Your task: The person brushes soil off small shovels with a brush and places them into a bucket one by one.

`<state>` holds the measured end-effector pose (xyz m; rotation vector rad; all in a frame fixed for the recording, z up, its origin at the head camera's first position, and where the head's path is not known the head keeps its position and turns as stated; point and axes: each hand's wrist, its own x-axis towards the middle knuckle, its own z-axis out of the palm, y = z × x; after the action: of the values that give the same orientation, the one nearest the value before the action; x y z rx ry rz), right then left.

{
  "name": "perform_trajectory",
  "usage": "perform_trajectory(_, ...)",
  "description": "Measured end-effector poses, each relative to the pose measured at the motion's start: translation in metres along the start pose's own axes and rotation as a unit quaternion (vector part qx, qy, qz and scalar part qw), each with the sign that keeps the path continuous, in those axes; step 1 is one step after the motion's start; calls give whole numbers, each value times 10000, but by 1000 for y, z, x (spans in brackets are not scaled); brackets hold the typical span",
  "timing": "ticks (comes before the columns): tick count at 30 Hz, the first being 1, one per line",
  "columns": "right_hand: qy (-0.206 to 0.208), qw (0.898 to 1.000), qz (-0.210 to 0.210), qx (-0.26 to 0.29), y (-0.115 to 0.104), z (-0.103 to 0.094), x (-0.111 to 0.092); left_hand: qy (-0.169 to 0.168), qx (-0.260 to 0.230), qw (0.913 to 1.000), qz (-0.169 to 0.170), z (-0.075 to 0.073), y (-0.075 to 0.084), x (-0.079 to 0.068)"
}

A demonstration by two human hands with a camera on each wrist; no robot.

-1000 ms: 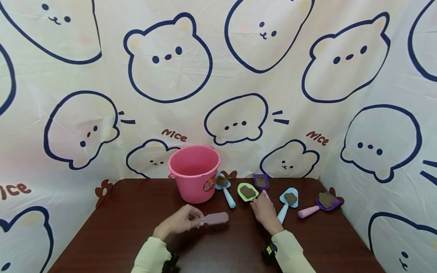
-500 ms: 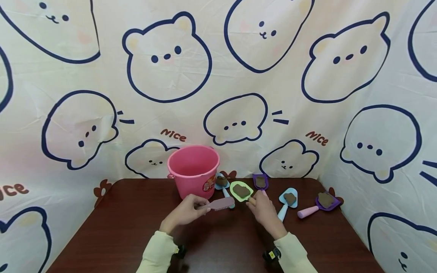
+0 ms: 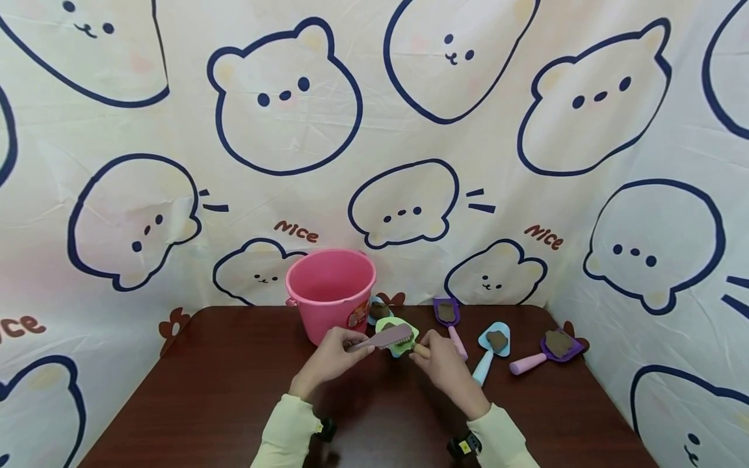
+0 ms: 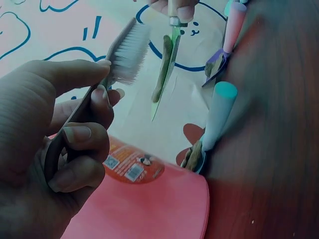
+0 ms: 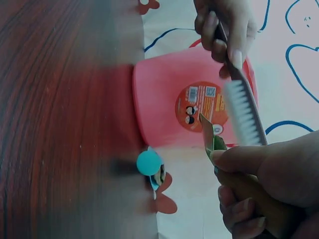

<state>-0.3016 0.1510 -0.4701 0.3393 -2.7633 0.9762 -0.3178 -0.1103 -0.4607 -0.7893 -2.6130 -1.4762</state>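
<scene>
My left hand grips a mauve brush by its handle. White bristles point toward the shovel in the left wrist view. A green toy shovel with a yellowish handle is held by my right hand, thumb along the handle's top. On its blade lies a flat brown lump, mostly covered by the brush in the head view. The shovel is raised off the table, close to the front right of a pink bucket.
Right of the hands, two purple shovels with pink handles and a blue shovel lie on the dark wooden table, each bearing a brown lump. Another blue shovel lies beside the bucket. A patterned cloth hangs behind.
My right hand has lifted the green shovel and brought it left toward the bucket. My left hand has moved forward and right, bringing the brush over the shovel's blade.
</scene>
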Motion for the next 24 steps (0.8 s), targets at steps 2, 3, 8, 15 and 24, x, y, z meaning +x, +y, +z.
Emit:
perform_trajectory(2, -11, 10000, -15, 50, -2, 1, 0, 38, -30, 10000, 16, 2, 1, 1)
perform_trajectory(3, -25, 10000, -12, 94, -3, 1, 0, 61, -52, 10000, 27, 3, 2, 1)
perform_trajectory(8, -99, 9994, -79, 311, -6, 5, -1, 182, -145, 9997, 33, 11, 5, 3)
perform_trajectory(15, -104, 9980, -271, 554, -6, 10, -1, 269, -238, 9994, -13, 18, 8, 2)
perform_trajectory(24, -90, 9973, -344, 641, -8, 10, -3, 382, -292, 9988, 54, 21, 6, -2)
